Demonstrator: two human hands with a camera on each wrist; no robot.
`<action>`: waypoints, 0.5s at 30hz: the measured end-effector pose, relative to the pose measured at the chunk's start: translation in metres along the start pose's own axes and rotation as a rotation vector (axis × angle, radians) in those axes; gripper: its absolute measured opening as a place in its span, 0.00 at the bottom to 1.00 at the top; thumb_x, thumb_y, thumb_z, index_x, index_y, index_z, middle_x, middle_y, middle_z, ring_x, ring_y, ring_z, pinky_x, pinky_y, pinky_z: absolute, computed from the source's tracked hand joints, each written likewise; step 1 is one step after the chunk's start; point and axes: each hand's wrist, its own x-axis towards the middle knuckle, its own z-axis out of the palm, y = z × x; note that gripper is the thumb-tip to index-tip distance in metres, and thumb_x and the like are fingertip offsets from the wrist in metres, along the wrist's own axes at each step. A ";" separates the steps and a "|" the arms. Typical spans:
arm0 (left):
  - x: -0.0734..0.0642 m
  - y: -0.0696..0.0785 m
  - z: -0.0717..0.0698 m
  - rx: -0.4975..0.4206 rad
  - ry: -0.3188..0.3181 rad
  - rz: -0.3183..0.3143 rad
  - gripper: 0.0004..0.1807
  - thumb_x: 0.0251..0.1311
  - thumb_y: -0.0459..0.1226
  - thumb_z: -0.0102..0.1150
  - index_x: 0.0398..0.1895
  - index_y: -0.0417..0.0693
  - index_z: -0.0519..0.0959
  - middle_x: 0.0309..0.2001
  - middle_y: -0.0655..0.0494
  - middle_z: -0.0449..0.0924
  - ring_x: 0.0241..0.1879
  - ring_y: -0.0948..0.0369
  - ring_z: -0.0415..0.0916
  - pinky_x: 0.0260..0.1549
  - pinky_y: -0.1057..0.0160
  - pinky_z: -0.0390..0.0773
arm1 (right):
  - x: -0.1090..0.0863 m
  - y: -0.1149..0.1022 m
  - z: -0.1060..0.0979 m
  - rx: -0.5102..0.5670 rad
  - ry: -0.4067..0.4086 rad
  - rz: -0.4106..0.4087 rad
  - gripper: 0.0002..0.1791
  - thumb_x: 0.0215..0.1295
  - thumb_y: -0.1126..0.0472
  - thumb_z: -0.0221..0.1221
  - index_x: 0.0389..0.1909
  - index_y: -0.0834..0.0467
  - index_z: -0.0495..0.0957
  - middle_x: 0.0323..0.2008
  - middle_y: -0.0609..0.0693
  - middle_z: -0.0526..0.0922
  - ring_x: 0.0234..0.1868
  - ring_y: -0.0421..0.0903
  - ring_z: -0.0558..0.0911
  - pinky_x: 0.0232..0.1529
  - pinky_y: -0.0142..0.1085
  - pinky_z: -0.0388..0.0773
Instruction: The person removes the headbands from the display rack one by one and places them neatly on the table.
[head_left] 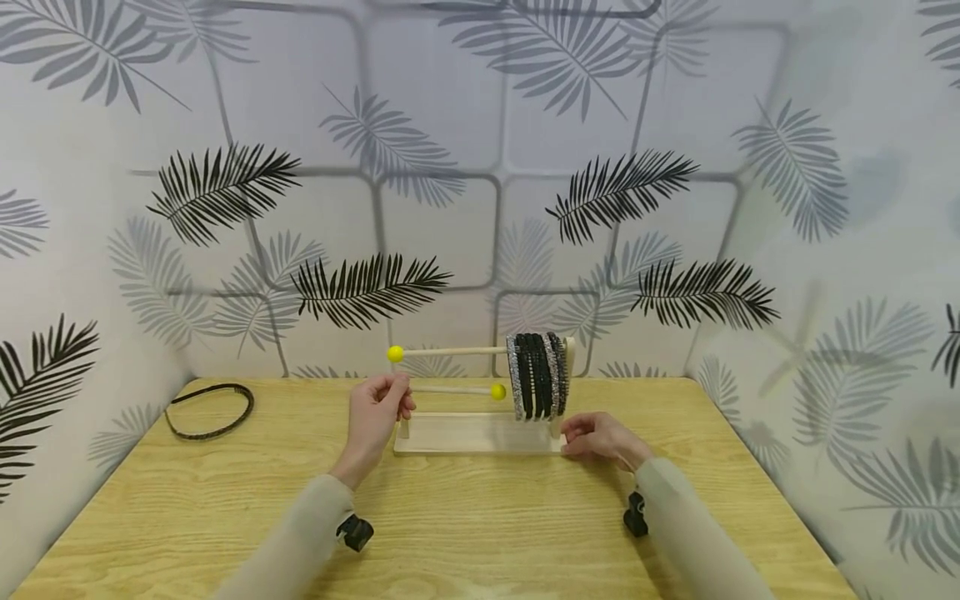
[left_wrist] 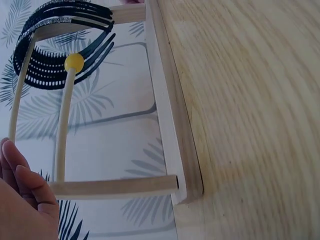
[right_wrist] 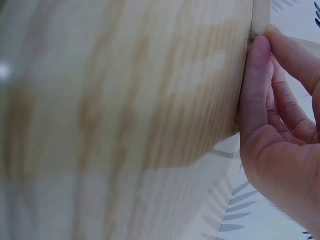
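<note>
A pale wooden headband stand (head_left: 480, 442) stands on the table, with two rods tipped by yellow balls. Several black and silvery headbands (head_left: 535, 375) hang together at the right end of its upper rod (head_left: 453, 351). My left hand (head_left: 375, 410) holds the top of the stand's left upright (left_wrist: 120, 186), just beneath the upper rod's yellow ball (head_left: 395, 354). The lower rod (left_wrist: 64, 125) runs from that upright toward the headbands and ends in another yellow ball (left_wrist: 74, 63). My right hand (head_left: 600, 437) pinches the right end of the base, thumb and fingertips at its corner.
A single thin dark headband (head_left: 206, 435) lies by itself at the table's left back. The wood-grain table (head_left: 480, 525) reaches back to a wall covering (head_left: 435, 225) with leaf prints, close behind the stand.
</note>
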 end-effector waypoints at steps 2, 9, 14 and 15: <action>-0.001 0.000 0.004 -0.018 -0.004 -0.005 0.15 0.69 0.38 0.57 0.27 0.37 0.80 0.19 0.55 0.79 0.17 0.64 0.74 0.19 0.66 0.78 | 0.000 0.001 0.000 0.001 -0.001 -0.004 0.22 0.56 0.71 0.67 0.52 0.70 0.76 0.39 0.54 0.80 0.37 0.42 0.78 0.38 0.31 0.79; -0.012 0.025 0.020 -0.015 -0.036 -0.059 0.13 0.70 0.34 0.55 0.27 0.35 0.79 0.21 0.46 0.79 0.17 0.62 0.75 0.19 0.70 0.73 | -0.001 0.000 0.000 0.007 -0.002 -0.005 0.21 0.57 0.72 0.66 0.52 0.70 0.76 0.38 0.53 0.80 0.37 0.42 0.78 0.38 0.30 0.79; -0.013 0.023 0.029 -0.002 -0.058 -0.045 0.15 0.71 0.36 0.55 0.27 0.37 0.79 0.21 0.45 0.80 0.16 0.62 0.75 0.19 0.71 0.73 | -0.001 0.001 0.001 0.030 0.003 0.002 0.22 0.56 0.73 0.67 0.52 0.70 0.76 0.37 0.52 0.80 0.36 0.41 0.78 0.37 0.29 0.80; -0.014 0.023 0.030 -0.006 -0.063 -0.042 0.15 0.71 0.36 0.54 0.27 0.37 0.79 0.20 0.45 0.79 0.16 0.62 0.75 0.19 0.70 0.73 | -0.001 0.001 0.002 0.034 0.004 0.003 0.21 0.56 0.73 0.67 0.52 0.70 0.76 0.37 0.52 0.80 0.36 0.41 0.78 0.37 0.30 0.80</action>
